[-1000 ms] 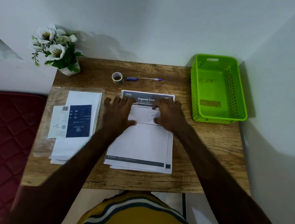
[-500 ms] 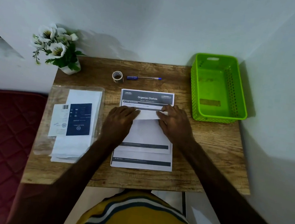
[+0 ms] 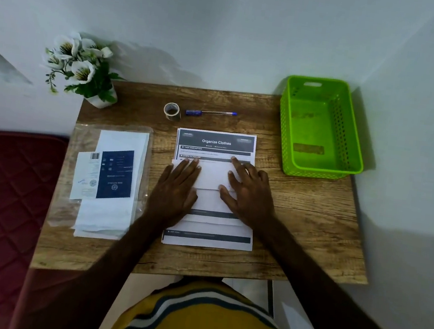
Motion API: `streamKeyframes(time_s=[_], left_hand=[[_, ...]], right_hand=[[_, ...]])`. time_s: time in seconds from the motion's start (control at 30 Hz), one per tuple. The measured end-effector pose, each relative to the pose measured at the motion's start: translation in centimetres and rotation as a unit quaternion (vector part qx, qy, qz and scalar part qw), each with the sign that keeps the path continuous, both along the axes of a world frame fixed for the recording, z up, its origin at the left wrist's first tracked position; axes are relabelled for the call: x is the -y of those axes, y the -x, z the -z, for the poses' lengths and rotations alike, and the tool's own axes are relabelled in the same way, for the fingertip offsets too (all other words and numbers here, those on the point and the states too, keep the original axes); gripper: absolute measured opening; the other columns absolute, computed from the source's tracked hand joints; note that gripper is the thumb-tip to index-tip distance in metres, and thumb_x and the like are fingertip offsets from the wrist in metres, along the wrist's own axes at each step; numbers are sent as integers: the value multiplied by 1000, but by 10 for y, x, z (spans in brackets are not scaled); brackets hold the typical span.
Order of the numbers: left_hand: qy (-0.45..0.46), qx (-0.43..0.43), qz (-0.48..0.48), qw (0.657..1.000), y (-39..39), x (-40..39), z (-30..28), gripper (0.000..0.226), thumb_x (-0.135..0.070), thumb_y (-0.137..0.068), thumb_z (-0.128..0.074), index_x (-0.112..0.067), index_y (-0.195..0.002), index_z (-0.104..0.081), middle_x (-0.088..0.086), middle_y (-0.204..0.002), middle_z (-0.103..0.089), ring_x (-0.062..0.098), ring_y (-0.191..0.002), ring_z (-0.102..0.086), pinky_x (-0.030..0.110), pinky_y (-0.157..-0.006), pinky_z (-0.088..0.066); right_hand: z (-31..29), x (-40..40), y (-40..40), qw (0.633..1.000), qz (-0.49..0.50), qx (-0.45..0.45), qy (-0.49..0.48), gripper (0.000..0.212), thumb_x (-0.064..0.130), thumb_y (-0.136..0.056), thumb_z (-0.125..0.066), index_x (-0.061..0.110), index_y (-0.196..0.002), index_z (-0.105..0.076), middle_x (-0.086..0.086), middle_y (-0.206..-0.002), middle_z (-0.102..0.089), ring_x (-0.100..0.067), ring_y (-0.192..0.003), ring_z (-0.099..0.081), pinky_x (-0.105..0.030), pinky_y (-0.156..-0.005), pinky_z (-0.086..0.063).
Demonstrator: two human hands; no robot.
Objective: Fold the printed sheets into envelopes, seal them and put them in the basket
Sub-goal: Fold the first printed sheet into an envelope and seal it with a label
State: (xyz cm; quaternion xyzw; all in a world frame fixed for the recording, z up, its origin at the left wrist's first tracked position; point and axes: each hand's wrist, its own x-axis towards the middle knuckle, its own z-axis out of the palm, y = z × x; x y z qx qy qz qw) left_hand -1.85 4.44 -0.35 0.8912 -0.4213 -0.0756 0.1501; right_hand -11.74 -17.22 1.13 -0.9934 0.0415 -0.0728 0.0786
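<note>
Printed sheets headed "Organize Clothes" | left hand, right hand flat, pressing fold

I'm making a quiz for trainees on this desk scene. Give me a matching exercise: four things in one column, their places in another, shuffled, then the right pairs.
Things:
1. basket
2. flowers
3. pen
4. hands

Places:
A. far left corner of the table
B. pressing flat on the folded sheet
C. far right corner
D. beside the tape roll

Pairs: 1-C, 2-A, 3-D, 4-B
</note>
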Motion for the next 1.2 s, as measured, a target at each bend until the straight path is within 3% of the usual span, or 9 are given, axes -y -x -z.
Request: streamKeyframes(time_s=[0.17, 0.37, 0.47, 0.57, 0.7, 0.93, 1.2], left_hand=[[1, -3, -14, 1000, 2, 3, 3, 55, -36, -108, -29, -12, -157, -37, 9, -165, -31, 25, -156, -23, 52, -127, -19], [4, -6, -15, 1000, -1, 2, 3, 56, -39, -107, -32, -13, -157, -37, 7, -165, -31, 24, -156, -23, 50, -127, -19], [29, -7, -18, 999, -4, 2, 3, 54, -35, -106, -49, -14, -155, -41, 6, -164, -35, 24, -154, -28, 49, -126, -22], [62, -43, -42, 996, -13, 4, -4, 61, -33, -98, -67, -12, -152, -46, 11, -157, -47, 30, -147, -41, 50, -121, -29], [13, -110, -45, 993, -39, 14, -17, 78, -43, -87, -78, -19, -152, -43, 11, -153, -48, 32, -140, -41, 48, -115, -31], [-64, -162, -50, 983, -64, 32, -23, 74, -49, -75, -86, -27, -137, -52, 7, -150, -42, 29, -141, -33, 48, -115, -25], [-70, -173, -59, 981, -64, 37, -28, 71, -45, -73, -89, -29, -132, -53, 5, -150, -41, 30, -141, -31, 49, -116, -22]], right_hand=[[-3, -26, -18, 1000, -16, -1, -1, 43, 28, -100, -55, 7, -138, -62, -12, -145, -59, -35, -133, -55, -53, -101, -46], [1, -37, -20, 999, -11, -40, 7, 42, 28, -100, -55, 7, -136, -63, -12, -149, -56, -34, -131, -57, -53, -101, -46], [0, -19, -13, 998, 28, -46, 18, 42, 32, -99, -57, 8, -133, -66, -11, -146, -58, -33, -126, -59, -50, -95, -47], [-7, -2, -13, 994, 59, -87, -34, 46, 38, -97, -62, 12, -134, -64, -11, -144, -58, -33, -130, -53, -46, -97, -41], [-19, 13, -32, 981, 53, -154, -107, 61, 45, -89, -71, 21, -143, -55, -7, -141, -51, -29, -134, -42, -42, -104, -35], [-25, 30, -60, 964, 35, -212, -156, 66, 45, -73, -87, 25, -131, -63, -8, -143, -50, -30, -139, -36, -39, -108, -35], [-29, 29, -75, 957, 21, -246, -152, 60, 47, -65, -91, 29, -115, -62, -5, -137, -53, -28, -132, -41, -42, -106, -39]])
